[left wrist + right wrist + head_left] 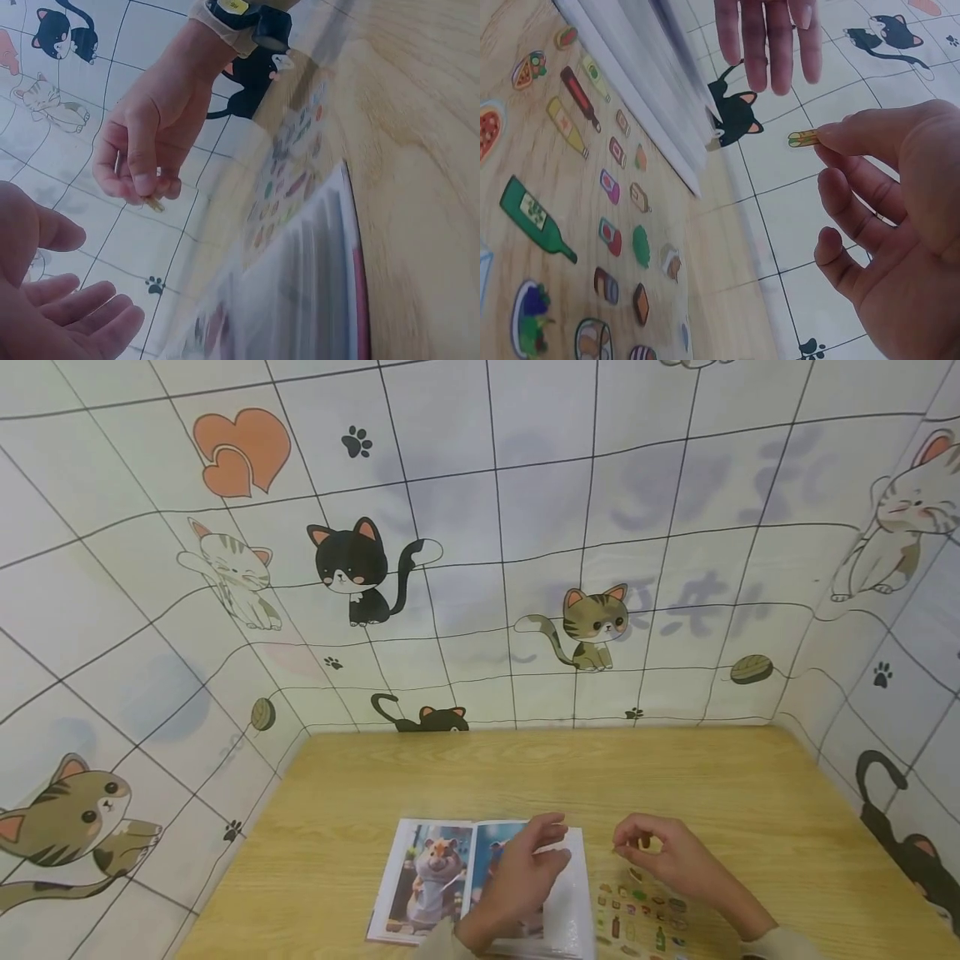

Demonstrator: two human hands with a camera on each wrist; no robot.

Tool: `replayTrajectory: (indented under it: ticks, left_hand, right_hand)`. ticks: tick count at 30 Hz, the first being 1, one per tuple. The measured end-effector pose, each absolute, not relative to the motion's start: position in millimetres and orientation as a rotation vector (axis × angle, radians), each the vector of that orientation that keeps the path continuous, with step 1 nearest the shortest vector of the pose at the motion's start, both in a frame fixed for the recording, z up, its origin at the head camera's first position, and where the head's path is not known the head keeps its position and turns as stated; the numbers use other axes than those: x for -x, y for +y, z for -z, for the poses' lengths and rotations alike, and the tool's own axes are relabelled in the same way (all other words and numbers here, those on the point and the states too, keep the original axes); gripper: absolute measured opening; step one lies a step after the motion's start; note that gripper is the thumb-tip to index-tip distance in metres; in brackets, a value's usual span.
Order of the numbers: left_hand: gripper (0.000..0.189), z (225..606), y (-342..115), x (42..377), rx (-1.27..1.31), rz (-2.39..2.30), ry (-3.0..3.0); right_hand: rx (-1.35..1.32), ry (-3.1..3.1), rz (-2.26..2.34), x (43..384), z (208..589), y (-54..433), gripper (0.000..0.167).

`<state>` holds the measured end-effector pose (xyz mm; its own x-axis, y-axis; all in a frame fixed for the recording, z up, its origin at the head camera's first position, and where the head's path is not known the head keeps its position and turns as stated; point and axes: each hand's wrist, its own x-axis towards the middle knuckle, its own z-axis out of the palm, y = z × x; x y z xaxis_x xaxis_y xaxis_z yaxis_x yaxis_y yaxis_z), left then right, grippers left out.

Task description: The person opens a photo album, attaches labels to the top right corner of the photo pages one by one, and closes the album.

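Note:
My right hand (pixel 671 856) pinches a small sticker (pixel 804 138) between thumb and forefinger; it looks like a sandwich or hot dog in a bun. Below that hand lies a clear sheet of food stickers (pixel 637 914), with bottles, pizza and other foods on it. My left hand (pixel 525 872) hovers over the right page of an open album (pixel 566 893), its fingers apart and relaxed, holding nothing. In the left wrist view the left hand (pixel 71 300) has its fingers loosely spread. The album shows a hamster picture (pixel 435 881) on its left page; the left hand partly covers the right picture.
The wooden table (pixel 525 777) is boxed in by a white gridded covering (pixel 450 668) printed with cartoon cats and paw prints at the back and both sides. The sticker sheet lies close along the album's right edge.

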<state>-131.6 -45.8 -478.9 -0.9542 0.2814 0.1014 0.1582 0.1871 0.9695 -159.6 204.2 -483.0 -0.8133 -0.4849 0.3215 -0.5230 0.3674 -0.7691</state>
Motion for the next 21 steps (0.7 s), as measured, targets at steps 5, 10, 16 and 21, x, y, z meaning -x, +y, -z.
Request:
replayTrajectory:
  ticks: [5,10,16,21]
  left_hand:
    - [0.038,481,-66,128,-0.498,-1.719,2.492]
    - [0.036,488,-88,125,-0.694,-1.562,2.668]
    - [0.037,496,-111,118,-1.035,-1.437,2.806]
    - [0.043,498,-126,113,-1.143,-1.269,2.964]
  right_hand:
    - [-0.994,-2.531,-1.449,163,484,198,0.018]
    - [-1.015,-2.543,-1.431,167,482,190,0.016]
    - [-1.09,-2.55,-1.455,173,475,176,0.01]
    - [-1.15,-2.56,-1.493,178,469,162,0.006]
